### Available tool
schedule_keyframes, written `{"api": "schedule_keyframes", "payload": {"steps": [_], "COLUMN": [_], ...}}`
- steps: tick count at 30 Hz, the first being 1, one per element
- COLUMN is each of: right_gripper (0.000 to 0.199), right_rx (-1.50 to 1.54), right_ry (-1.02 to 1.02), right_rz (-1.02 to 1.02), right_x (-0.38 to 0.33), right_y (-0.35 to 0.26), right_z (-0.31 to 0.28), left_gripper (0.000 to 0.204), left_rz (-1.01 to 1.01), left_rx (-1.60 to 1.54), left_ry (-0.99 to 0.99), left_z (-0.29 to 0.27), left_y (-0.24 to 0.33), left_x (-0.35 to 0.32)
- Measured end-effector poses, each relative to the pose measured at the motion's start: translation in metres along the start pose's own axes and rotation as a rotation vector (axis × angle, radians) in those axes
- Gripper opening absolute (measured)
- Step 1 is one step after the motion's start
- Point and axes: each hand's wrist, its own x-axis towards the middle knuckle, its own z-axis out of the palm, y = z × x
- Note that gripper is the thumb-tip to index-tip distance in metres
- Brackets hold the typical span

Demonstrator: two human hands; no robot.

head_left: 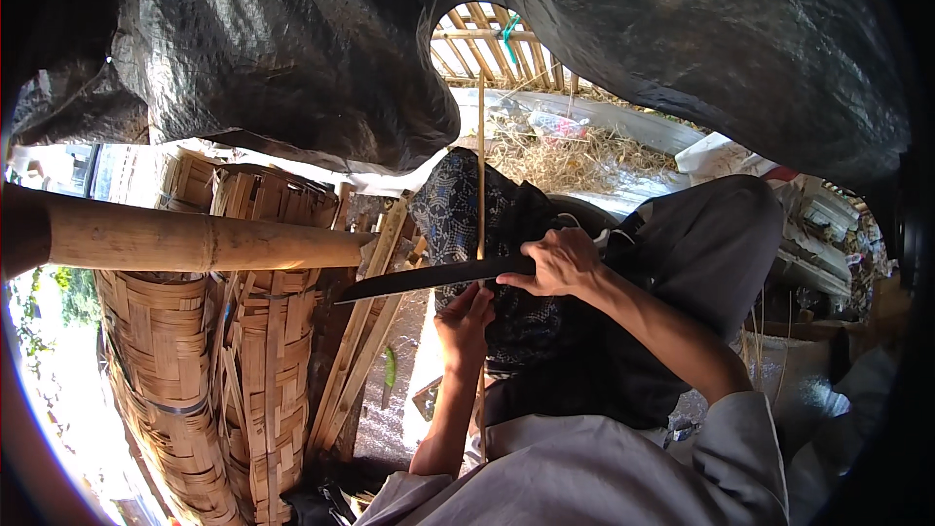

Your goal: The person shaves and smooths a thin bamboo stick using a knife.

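Person's 2 bare hands at ctr. of frame, w/ containers at left. R hand (562, 263), right of ctr., is grasping the handle end of a long dark knife (424, 281); the blade is pointing left, tip slightly lower. L hand (462, 326), just below the blade, is pinching a thin strip (480, 166) btwn. thumb & fingers. The strip is running approx. vertically, from upper ctr. to lower ctr.; the blade is crossing in front of it, though whether the edge is touching can't be told.

Left of frame: 2 tall woven baskets, one farther left (161, 360), one nearer ctr. (282, 380), are standing side by side; their contents can't be made out. A thick bamboo pole (195, 232) is passing in front of both, approx. horizontally. Narrow wooden slats (365, 331) are leaning just right of the baskets.

Upper ctr.: a clear plastic bag (557, 125) w/ pink patches is lying by dry straw (604, 161); contents unclear. Dark sheeting (292, 49) is hanging across the top.
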Motion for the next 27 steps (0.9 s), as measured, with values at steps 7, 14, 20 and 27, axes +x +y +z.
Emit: {"api": "schedule_keyframes", "payload": {"steps": [7,14,20,27], "right_gripper": [0.067,0.068,0.074,0.071], "right_rx": [0.080,0.006,-0.050,0.063], "right_ry": [-0.013,0.014,0.071,-0.138], "right_rz": [0.277,-0.066,0.048,0.054], "right_x": [0.023,-0.004,0.011,0.010], "right_y": [0.021,0.001,0.006,-0.005], "right_z": [-0.016,0.004,-0.001,-0.011], "left_gripper": [0.026,0.027,0.029,0.025], "left_rz": [-0.040,-0.038,0.051,0.071], "left_rx": [-0.039,-0.029,0.019,0.092], "left_ry": [-0.075,-0.041,-0.049,0.023], "left_z": [-0.008,-0.001,-0.001,-0.006], "left_y": [0.004,0.006,0.007,-0.003], "left_x": [-0.008,-0.011,-0.012,-0.030]}}
